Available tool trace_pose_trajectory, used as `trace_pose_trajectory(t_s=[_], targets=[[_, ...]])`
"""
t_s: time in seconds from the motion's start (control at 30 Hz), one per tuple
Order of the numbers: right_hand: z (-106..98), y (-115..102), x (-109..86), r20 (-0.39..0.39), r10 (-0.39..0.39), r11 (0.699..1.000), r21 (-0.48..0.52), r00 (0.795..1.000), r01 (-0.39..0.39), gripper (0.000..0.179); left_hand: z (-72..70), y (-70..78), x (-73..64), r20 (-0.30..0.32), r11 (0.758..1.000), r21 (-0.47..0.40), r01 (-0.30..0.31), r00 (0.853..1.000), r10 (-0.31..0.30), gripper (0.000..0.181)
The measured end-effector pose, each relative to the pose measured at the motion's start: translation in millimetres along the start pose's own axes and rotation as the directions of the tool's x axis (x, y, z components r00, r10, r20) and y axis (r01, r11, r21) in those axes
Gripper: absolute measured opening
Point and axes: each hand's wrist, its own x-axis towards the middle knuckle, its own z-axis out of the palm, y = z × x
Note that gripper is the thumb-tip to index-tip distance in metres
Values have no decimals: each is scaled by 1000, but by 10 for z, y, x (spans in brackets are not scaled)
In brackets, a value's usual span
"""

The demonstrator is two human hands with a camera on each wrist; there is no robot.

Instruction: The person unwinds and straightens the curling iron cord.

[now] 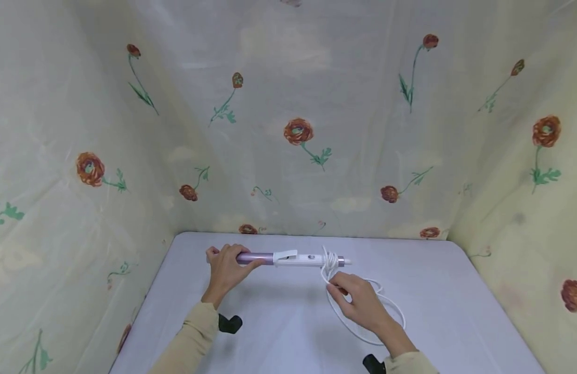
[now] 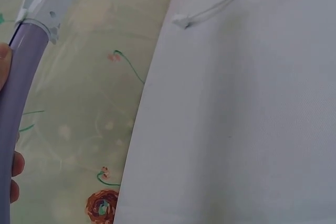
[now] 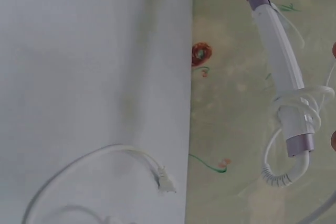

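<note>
A curling iron (image 1: 307, 259) with a purple barrel and white handle is held level above the table. My left hand (image 1: 227, 267) grips its barrel end; the thumb lies along the purple barrel (image 2: 25, 72) in the left wrist view. White cord (image 1: 331, 259) circles the handle near its tail end in several loops. Below these loops, my right hand (image 1: 358, 301) pinches the cord between thumb and fingers. In the right wrist view the wrapped handle (image 3: 278, 51) shows, with a ribbed cord guard (image 3: 277, 179) bending back at its end; that hand is mostly out of frame.
A white-covered table (image 1: 279, 322) lies underneath. The loose cord hangs in a wide loop (image 1: 403, 317) around the right wrist, and its plug (image 3: 166, 180) is over the white cloth. Flower-printed sheeting (image 1: 288, 171) encloses the back and both sides.
</note>
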Motion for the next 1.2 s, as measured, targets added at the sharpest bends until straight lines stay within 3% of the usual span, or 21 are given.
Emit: trace_pose_trajectory(t_s=[0.17, 0.47, 0.77, 0.97, 1.2], targets=[[-65, 89, 139, -42, -25, 1000, -14, 999, 25, 8, 8, 0, -15, -14, 1000, 7, -25, 1000, 25, 48], [-107, 252, 251, -3, 85, 995, -43, 996, -85, 7, -18, -45, -95, 15, 999, 6, -41, 999, 41, 46], [-168, 542, 427, 6, 129, 991, -31, 992, -129, 3, -22, -48, -57, 29, 997, -14, -71, 997, 71, 47], [-149, 721, 429, 66, 247, 968, 22, 967, -249, 9, -36, -55, -57, 53, 996, -56, -64, 996, 67, 47], [-55, 833, 315, 188, 367, 918, 82, 911, -387, 19, -61, -75, -68, 81, 994, -88, -67, 994, 74, 44]])
